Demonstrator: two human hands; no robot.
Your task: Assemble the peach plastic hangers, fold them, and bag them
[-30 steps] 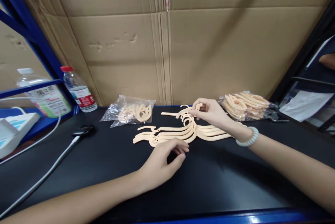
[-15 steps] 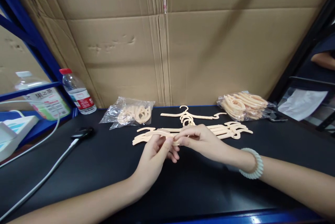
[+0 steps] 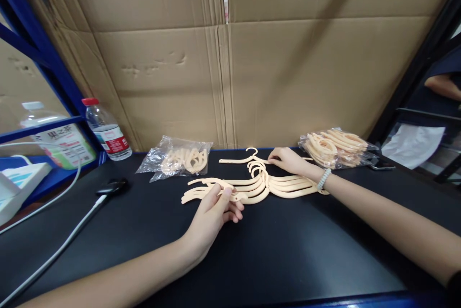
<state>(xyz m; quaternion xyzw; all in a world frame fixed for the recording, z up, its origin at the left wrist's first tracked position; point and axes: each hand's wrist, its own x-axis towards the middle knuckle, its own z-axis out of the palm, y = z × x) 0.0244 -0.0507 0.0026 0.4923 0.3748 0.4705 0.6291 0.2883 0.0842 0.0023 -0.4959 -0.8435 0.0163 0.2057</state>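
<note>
My left hand point(image 3: 216, 204) pinches a loose cream plastic hanger arm point(image 3: 237, 198) between thumb and fingers, above the near side of the hanger pile. My right hand point(image 3: 287, 160) has reached farther back, its fingers curled onto the right arm of a single clothes hanger point(image 3: 237, 160) lying behind the pile. Several cream clothes hangers point(image 3: 284, 188) lie overlapped in front, with hooks bunched toward the back. My left hand and the piece in it hide some of their left arms, and my right wrist covers part of the right side.
A clear bag of cream hanger parts point(image 3: 176, 159) lies back left, a fuller bag point(image 3: 334, 147) back right beside a phone point(image 3: 382, 166). Bottles point(image 3: 111, 137), a power strip point(image 3: 21, 185) and a cable-fed black device point(image 3: 112, 186) occupy the left. A cardboard wall point(image 3: 162, 82) closes the back.
My right hand has let go of the piece both hands held and moved back and right to the far hanger. My left hand stays nearly in place, still gripping the piece.
</note>
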